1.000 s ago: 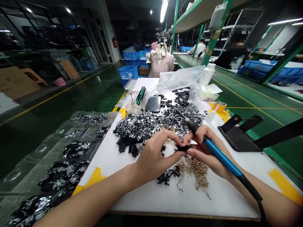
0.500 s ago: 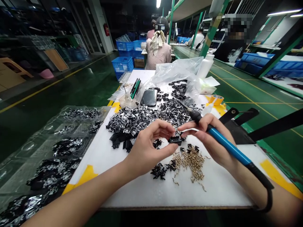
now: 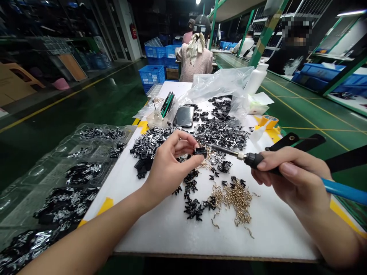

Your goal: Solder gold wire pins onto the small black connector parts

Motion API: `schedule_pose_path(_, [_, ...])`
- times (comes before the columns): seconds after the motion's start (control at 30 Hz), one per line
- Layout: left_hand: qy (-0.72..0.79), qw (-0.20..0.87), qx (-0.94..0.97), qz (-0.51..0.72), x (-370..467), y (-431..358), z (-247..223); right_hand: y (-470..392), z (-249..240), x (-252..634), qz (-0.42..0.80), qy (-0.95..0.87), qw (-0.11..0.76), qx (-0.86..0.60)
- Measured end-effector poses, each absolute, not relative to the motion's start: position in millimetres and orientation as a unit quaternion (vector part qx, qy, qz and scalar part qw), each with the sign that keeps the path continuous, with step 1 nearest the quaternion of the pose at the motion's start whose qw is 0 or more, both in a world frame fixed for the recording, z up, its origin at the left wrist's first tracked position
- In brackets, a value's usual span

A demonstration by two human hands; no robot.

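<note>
So the left hand [image 3: 169,168] is pinching a small black part [image 3: 200,151] between thumb and fingers, up over the counter [image 3: 186,242], while the right hand [image 3: 298,172] is gripping an iron [image 3: 254,159]. The iron's tip is pointing at the part, but I can't tell if it's touching. Progress-wise, just this one is being handled and loads are lying loose: a big heap [image 3: 223,133] is sitting farther back, and gold pins [image 3: 237,198] are spreading out nearer, next to some black bits [image 3: 193,209]. The tray [image 3: 53,168] on the left is holding more pieces, finished or not, no idea. A phone [image 3: 184,116] and a crumpled bag [image 3: 218,86] are crowding the far end, tape [image 3: 268,122] is sitting rightward, and the left hand is covering some of the heap.
</note>
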State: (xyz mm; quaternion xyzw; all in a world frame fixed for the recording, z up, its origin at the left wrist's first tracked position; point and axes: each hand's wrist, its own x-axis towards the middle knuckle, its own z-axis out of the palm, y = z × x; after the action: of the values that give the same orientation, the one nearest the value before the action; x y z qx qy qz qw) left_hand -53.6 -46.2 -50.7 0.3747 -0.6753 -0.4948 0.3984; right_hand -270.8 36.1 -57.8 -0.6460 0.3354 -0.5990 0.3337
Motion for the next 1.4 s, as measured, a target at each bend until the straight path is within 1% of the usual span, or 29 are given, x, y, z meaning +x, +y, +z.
schedule_pose_path(0.4, [-0.667,0.407,0.386,-0.490,-52.7,-46.3,-50.8,37.8,-63.1,-275.9,-0.582,0.357,0.348,-0.643])
schedule_pose_path(0.83, [-0.646,0.389,0.377,-0.538,-51.6,-46.5,-51.1,32.1,-62.1,-274.9,-0.609,0.351,0.356,-0.616])
schedule_pose_path(1.13, [-0.685,0.364,0.395,-0.493,-52.1,-48.2,-51.3,36.0,-60.1,-275.9,-0.604,0.338,0.369,-0.620])
schedule_pose_path(1.4, [-0.696,0.349,0.378,-0.501,-52.9,-44.7,-52.8,37.6,-64.9,-273.3,-0.582,0.364,0.380,-0.620])
